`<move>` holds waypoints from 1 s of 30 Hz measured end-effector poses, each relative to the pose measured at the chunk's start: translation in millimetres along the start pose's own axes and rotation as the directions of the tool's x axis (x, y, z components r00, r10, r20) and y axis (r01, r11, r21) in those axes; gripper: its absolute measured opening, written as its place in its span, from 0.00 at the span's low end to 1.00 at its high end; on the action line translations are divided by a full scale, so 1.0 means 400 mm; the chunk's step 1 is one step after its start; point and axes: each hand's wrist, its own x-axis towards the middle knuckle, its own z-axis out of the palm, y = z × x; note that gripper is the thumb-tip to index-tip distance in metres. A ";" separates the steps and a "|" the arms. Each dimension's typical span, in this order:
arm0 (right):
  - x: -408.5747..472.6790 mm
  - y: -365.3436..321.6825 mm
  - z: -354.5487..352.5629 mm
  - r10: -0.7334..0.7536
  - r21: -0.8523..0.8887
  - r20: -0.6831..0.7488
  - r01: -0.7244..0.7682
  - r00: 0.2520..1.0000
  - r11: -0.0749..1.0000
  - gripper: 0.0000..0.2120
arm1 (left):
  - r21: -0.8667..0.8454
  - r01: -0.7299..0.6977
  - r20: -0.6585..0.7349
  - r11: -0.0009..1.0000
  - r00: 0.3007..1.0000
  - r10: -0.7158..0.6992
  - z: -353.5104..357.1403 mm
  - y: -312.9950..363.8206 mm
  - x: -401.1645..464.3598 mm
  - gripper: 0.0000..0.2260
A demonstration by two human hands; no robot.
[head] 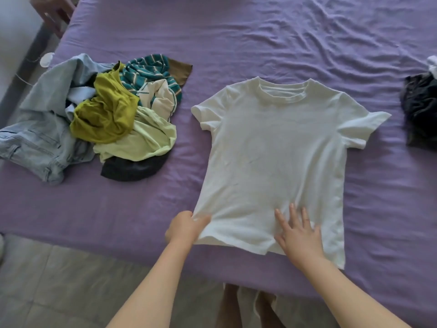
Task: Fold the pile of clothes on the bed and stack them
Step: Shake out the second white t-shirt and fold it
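- Clothes pile (pixel 94 117) lies at nine o'clock on the bed (pixel 260 39), unfolded: pale jeans at its left edge, an olive-yellow top in the middle, a pale green piece below that, a teal striped piece at the far side, something dark at the near edge.
- White tee (pixel 279 147) lies spread flat at the centre, collar toward twelve o'clock, both short sleeves out to the sides, hem toward six o'clock near the bed's near edge.
- Purple sheet covers the bed; it is creased, most of all toward one and two o'clock.
- Dark clothes (pixel 421 110) sit at three o'clock, at the frame's edge, with a bit of white cloth just beyond them; whether they are folded I cannot tell.
- Grey tiled floor (pixel 59 280) shows at seven o'clock, below the bed's near edge; a wooden piece of furniture stands at eleven o'clock beside the bed.
- Left hand (pixel 185 227) is at the tee's lower left corner, fingers curled and pinching the hem, the cloth drawn taut from there.
- Right hand (pixel 299 235) lies flat on the tee near the hem, fingers straight and spread apart, pointing toward twelve o'clock, pressing the cloth down.
- Both forearms reach in bare from six o'clock.
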 end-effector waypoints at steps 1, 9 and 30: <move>-0.007 0.003 0.002 -0.002 0.001 -0.006 0.002 1.000 1.000 0.30 | 0.143 -0.005 -0.096 0.990 0.995 0.019 0.009 -0.006 -0.001 0.12; -0.077 0.069 0.012 0.109 0.195 -0.184 -0.073 0.977 0.978 0.19 | 0.452 -0.690 0.160 0.565 0.686 0.709 0.187 0.060 -0.068 0.17; -0.222 0.278 0.081 0.484 0.551 -0.103 -0.356 0.869 0.755 0.23 | 0.676 -0.545 0.349 0.495 0.829 0.436 0.358 0.214 -0.151 0.36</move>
